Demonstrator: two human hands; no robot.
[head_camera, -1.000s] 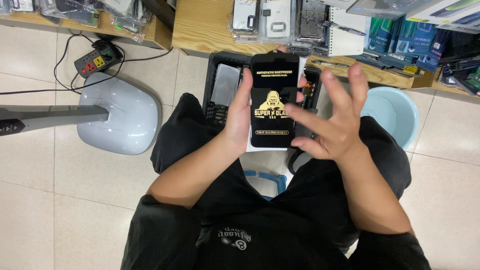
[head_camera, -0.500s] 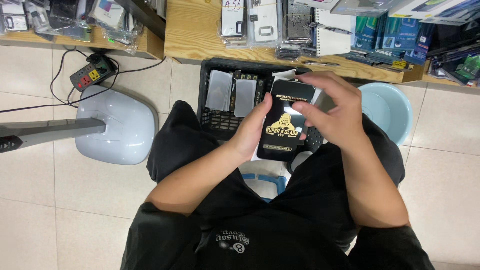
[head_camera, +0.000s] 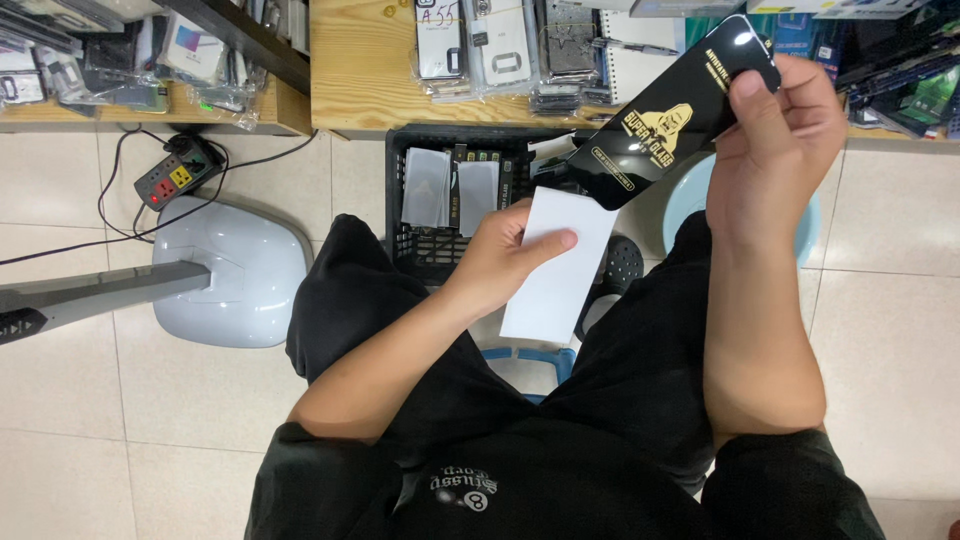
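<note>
Black sleeve (head_camera: 672, 118) pinched at its upper end in closed right hand (head_camera: 775, 140), long axis slanting down-left toward left hand (head_camera: 500, 262), whose fingers clasp white insert (head_camera: 556, 268) just below the sleeve's lower end, over black crate (head_camera: 410, 210).

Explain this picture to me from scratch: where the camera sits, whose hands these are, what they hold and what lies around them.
The camera sits on a seated person's head and looks down at their lap. No machine here, only two bare hands. The left hand holds a plain white rectangular card. The right hand, raised higher, holds a glossy black flat sleeve with gold print by its top end. Below them on the tiled floor stands a black plastic crate holding flat packets. To the side lie a pale grey fan base and a power strip. A wooden shelf carries phone cases.
</note>
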